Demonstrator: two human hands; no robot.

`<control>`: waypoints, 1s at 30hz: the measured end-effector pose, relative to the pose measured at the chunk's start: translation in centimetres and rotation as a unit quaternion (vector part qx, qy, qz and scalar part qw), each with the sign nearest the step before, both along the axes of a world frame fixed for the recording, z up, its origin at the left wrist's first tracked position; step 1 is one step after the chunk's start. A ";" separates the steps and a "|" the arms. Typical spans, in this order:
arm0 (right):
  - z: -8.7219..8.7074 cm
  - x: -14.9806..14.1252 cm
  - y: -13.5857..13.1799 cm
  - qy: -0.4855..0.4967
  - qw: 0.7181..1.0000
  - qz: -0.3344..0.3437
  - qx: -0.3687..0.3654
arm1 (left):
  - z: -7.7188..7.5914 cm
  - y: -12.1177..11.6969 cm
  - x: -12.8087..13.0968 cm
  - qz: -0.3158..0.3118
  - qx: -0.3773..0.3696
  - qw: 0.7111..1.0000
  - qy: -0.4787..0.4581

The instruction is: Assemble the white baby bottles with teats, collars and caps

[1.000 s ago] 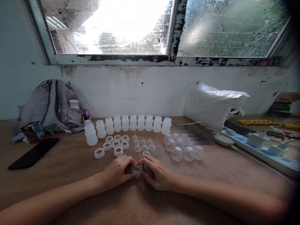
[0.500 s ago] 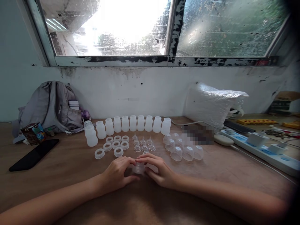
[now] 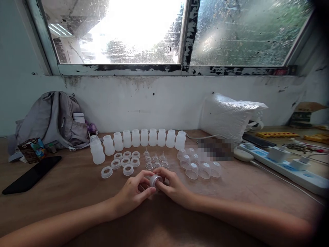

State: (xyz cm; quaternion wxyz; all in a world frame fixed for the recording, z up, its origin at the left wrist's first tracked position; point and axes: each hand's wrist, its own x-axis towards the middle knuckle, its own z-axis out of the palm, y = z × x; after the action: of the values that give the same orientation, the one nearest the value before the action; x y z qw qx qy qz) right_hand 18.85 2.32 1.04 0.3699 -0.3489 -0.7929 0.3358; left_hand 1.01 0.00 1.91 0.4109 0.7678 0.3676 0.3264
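Both my hands meet low over the middle of the wooden table [image 3: 77, 192]. My left hand [image 3: 132, 193] and my right hand [image 3: 174, 188] pinch the same small translucent screw ring [image 3: 155, 179], tipped on its side, with a clear teat apparently set in it. Just beyond them lie loose screw rings [image 3: 125, 162], clear teats [image 3: 155, 160] and clear dome caps [image 3: 199, 164]. A row of small white bottles [image 3: 144, 138] stands behind those parts. One bottle with its top fitted [image 3: 97, 149] stands at the row's left end.
A grey backpack [image 3: 52, 118] leans on the wall at left, with a small carton [image 3: 31, 149] and a black phone [image 3: 31, 174] in front. At right are a white plastic bag [image 3: 231, 115], a power strip [image 3: 285, 163] with plugs, and cables.
The ring lay flat on the table between my fingers; both hands have lifted it slightly and turned it on its side. The view has shifted a little to the right.
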 end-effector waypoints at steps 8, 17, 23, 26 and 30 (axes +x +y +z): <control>-0.9 0.9 1.6 0.050 0.997 -0.028 -0.042 | -1.1 1.2 1.7 -0.017 0.000 0.999 -0.050; -0.8 0.5 1.7 0.045 0.995 -0.017 -0.088 | -2.1 1.4 1.5 -0.040 -0.017 0.997 -0.062; -0.8 0.2 1.7 0.068 0.992 0.000 -0.109 | -2.1 1.3 1.7 -0.035 0.005 0.999 -0.031; -1.1 0.0 1.7 0.059 0.995 -0.028 -0.071 | -1.7 1.2 1.8 -0.025 -0.007 0.999 -0.033; -1.1 0.0 1.7 0.056 0.995 -0.073 -0.045 | -1.5 1.3 1.9 0.001 -0.058 0.996 -0.068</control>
State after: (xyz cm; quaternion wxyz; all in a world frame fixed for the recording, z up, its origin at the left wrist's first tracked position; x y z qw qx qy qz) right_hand 18.87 4.03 -0.05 0.4212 -0.4030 -0.7272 0.3624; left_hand 2.88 1.34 0.46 0.4787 0.7182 0.3581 0.3560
